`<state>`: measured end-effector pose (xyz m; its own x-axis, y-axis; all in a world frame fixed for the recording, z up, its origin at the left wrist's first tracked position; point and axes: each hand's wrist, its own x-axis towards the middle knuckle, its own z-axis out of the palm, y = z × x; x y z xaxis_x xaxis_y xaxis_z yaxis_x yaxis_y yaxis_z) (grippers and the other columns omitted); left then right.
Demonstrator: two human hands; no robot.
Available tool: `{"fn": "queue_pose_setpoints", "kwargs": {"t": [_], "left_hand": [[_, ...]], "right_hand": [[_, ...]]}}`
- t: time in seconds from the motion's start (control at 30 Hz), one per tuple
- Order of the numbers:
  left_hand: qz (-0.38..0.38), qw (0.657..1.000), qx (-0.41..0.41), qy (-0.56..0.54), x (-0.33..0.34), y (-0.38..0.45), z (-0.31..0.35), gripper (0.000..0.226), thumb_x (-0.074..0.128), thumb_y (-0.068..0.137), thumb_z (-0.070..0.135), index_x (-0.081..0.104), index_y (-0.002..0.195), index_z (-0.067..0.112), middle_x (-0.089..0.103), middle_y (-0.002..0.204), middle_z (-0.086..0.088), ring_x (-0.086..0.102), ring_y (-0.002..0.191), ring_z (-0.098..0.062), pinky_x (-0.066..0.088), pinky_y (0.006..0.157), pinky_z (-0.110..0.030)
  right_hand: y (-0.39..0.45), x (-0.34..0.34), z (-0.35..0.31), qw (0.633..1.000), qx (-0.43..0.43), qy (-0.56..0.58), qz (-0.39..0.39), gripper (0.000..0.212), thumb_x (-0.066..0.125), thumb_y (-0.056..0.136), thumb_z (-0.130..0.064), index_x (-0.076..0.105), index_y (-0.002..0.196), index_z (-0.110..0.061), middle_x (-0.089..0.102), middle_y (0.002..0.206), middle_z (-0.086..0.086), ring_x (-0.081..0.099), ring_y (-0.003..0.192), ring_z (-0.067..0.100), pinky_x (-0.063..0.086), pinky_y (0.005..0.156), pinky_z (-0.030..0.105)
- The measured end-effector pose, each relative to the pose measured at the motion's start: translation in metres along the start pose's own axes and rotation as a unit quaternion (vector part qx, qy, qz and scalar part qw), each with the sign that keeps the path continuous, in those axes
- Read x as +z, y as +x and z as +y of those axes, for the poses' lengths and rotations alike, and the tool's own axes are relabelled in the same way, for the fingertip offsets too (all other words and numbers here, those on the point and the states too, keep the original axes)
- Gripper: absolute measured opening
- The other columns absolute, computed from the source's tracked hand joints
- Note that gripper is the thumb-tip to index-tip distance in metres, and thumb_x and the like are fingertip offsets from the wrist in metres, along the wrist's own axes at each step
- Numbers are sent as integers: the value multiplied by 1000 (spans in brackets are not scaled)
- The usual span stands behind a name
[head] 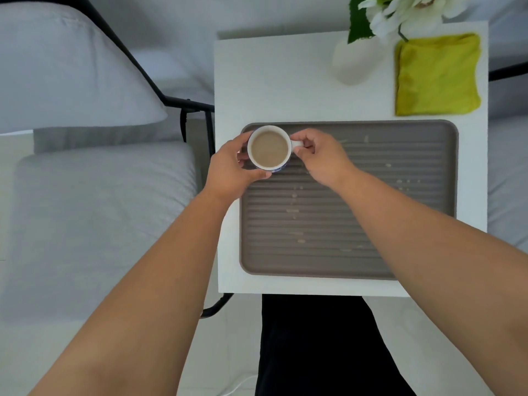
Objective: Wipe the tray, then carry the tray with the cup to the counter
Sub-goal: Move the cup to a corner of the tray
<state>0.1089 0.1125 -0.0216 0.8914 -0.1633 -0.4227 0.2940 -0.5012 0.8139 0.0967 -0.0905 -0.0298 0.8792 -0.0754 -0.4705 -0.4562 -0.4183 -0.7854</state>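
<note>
Gripping the cup (270, 148) with both hands at the far left corner of the tray (400, 224). Left hand (228, 167) is curling round the cup's left side, thumb lying along the near wall. Right hand (321, 155) is pinching the small white handle, fingers curled tight on it. Cup is holding a light brown drink, blue pattern showing low on its wall; cannot tell if its base is touching the tray. Tray is grey, ribbed, sitting on the white table (271, 81), pale drops and smears scattered across its ribs. Yellow cloth (437, 74) is lying folded at the table's far right corner, just beyond the tray. White vase (353, 62) with flowers is standing beside the cloth.
</note>
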Motion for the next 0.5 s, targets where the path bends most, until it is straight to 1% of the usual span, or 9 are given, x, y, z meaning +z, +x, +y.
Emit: {"fn": "queue_pose_setpoints", "kwargs": {"t": [0.1,0.13,0.2,0.3,0.4,0.5], "left_hand": [[-10,1000,3,15,-3,1,-2,83,92,53,13,57,123,41,59,112,20,62,91,10,46,76,-5],[-13,1000,6,16,-3,1,-2,83,92,53,12,56,120,45,59,111,21,60,89,14,45,74,-3],[-14,1000,6,15,-3,0,-2,83,92,53,11,54,116,49,59,111,22,59,89,15,44,73,-2],[-17,1000,6,18,-4,-1,-2,83,92,53,13,55,121,44,59,111,23,61,93,12,44,73,-2],[-17,999,2,28,-4,-1,-2,86,93,54,15,55,128,36,57,114,22,60,100,5,43,76,-3],[-25,998,-14,57,-3,-6,5,100,93,57,19,43,143,28,50,128,15,55,112,-5,41,86,-11]], "right_hand": [[-1,4,3,1000,6,-11,-9,21,58,90,-13,63,108,-24,63,96,-4,58,80,11,49,83,28],[-2,5,5,1000,9,-11,-13,21,57,91,-13,62,108,-23,64,97,-3,59,83,13,50,85,30],[-4,6,6,1000,10,-6,-18,21,57,91,-13,62,110,-22,63,99,-3,60,86,14,51,85,31],[-6,6,6,1000,10,1,-13,21,57,92,-13,61,109,-25,63,98,-5,60,86,13,51,84,28],[-8,5,5,1000,12,5,-26,24,56,92,-13,61,113,-24,64,104,-2,61,91,15,50,85,28],[-12,-4,4,998,-1,-26,-49,32,55,92,-14,57,122,-25,62,114,-3,59,100,12,45,89,24]]}}
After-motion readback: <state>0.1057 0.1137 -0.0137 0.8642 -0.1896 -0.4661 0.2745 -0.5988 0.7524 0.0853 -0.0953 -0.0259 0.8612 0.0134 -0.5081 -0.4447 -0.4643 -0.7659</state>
